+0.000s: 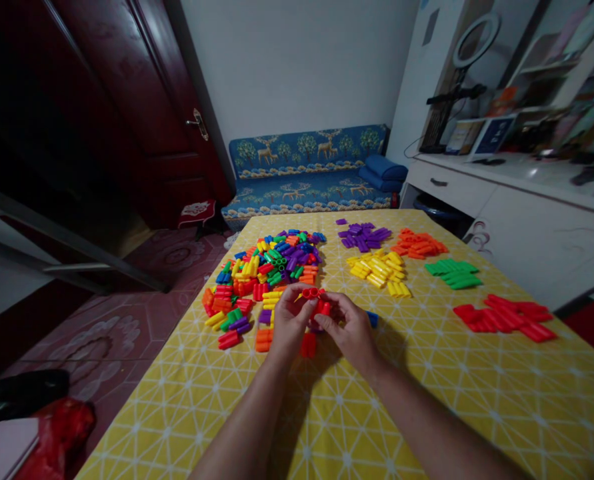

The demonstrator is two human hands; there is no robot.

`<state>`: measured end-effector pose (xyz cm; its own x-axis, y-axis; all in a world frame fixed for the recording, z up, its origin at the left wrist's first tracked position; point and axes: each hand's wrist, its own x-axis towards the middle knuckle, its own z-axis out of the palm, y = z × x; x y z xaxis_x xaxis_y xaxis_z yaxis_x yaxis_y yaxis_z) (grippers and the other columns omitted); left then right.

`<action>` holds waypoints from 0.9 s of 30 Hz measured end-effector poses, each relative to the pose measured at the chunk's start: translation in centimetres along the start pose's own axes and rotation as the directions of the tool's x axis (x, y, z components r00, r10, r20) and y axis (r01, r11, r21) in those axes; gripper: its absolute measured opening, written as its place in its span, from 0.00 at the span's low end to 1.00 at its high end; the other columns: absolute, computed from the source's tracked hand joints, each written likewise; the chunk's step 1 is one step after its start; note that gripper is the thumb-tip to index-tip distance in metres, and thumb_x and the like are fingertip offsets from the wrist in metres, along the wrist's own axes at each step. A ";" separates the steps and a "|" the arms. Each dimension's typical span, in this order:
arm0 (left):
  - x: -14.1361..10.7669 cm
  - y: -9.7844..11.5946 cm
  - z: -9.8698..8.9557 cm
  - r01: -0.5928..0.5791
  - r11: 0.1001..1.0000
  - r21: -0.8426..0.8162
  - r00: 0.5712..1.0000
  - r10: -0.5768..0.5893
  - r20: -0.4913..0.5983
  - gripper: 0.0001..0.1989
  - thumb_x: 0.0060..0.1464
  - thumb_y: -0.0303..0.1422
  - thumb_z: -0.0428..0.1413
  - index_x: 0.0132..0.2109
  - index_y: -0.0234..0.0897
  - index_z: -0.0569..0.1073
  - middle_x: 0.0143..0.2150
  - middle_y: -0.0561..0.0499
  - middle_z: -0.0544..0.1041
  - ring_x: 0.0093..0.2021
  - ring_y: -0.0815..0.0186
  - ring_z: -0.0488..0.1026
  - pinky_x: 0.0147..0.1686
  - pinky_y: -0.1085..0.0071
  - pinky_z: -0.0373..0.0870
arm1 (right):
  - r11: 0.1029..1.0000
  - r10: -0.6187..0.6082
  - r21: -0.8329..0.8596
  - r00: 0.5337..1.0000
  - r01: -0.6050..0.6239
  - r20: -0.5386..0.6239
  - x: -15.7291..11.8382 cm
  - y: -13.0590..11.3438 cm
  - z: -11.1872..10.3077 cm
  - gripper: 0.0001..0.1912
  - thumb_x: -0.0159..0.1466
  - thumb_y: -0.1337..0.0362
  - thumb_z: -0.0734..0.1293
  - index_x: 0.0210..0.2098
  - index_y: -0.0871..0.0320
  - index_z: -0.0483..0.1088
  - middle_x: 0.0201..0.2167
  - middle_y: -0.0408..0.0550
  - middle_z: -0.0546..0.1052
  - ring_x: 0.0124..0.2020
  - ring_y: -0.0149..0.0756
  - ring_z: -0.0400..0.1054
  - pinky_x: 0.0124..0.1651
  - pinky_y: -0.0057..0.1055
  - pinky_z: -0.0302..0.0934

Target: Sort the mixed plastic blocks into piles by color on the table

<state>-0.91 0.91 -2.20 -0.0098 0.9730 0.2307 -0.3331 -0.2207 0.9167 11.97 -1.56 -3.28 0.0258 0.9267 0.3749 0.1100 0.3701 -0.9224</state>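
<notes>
Both my left hand (293,315) and my right hand (347,324) are closed around red plastic tube blocks (321,308), held just above the table near its middle. Round open ends of the tubes face up between my fingers. Right by my left hand spreads a mixed pile of coloured tube blocks (277,260). An orange block (263,341) and a red-orange block (308,345) lie below my hands. Part of a blue block (372,319) shows beside my right hand.
Single-colour heaps lie on the yellow patterned tablecloth (401,413): purple (364,237), yellow (378,268), orange (419,244), green (453,273) and red (505,317). Behind the table stands a blue patterned sofa (301,183). A white cabinet (537,233) flanks the right side.
</notes>
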 end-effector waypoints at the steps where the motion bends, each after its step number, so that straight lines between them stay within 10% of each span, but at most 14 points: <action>1: -0.1 -0.1 0.1 0.021 1.000 0.005 1.000 -0.021 0.016 0.16 0.45 0.36 0.67 0.39 0.37 0.72 0.36 0.51 0.78 0.31 0.68 0.75 0.25 0.78 0.71 | 1.000 -0.005 -0.012 1.000 0.005 -0.013 0.0 0.0 -0.1 0.15 0.60 0.60 0.70 0.46 0.57 0.71 0.36 0.47 0.79 0.32 0.35 0.74 0.34 0.30 0.71; 10: -0.6 -0.6 0.3 0.081 0.996 0.047 0.997 -0.082 0.018 0.19 0.51 0.44 0.63 0.43 0.38 0.69 0.37 0.50 0.78 0.36 0.64 0.78 0.28 0.76 0.73 | 0.994 0.101 0.064 0.959 -0.087 -0.264 1.5 0.4 -2.6 0.15 0.59 0.54 0.69 0.40 0.59 0.74 0.32 0.48 0.79 0.30 0.34 0.72 0.31 0.28 0.66; 18: -1.6 -1.3 1.6 0.313 0.950 0.008 0.908 -0.302 0.290 0.21 0.48 0.46 0.65 0.40 0.36 0.70 0.39 0.45 0.80 0.41 0.60 0.78 0.40 0.68 0.72 | 0.989 0.145 0.090 0.907 -0.118 -0.395 2.5 1.9 -4.7 0.21 0.57 0.50 0.71 0.41 0.60 0.72 0.31 0.48 0.77 0.24 0.30 0.66 0.25 0.26 0.61; 27: -0.6 -2.9 -0.5 -0.024 0.843 0.537 0.972 -0.106 0.210 0.08 0.55 0.36 0.59 0.40 0.36 0.74 0.49 0.42 0.77 0.52 0.53 0.73 0.54 0.57 0.67 | 0.985 0.173 0.081 0.925 -0.154 -0.339 2.5 2.6 -4.8 0.23 0.56 0.49 0.70 0.43 0.60 0.71 0.29 0.44 0.75 0.22 0.28 0.63 0.24 0.25 0.60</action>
<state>-0.38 1.01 -5.13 0.2238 0.9549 0.1951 0.2258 -0.2456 0.9427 17.05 1.42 -4.26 0.3800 0.8988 0.2187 0.0242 0.2267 -0.9737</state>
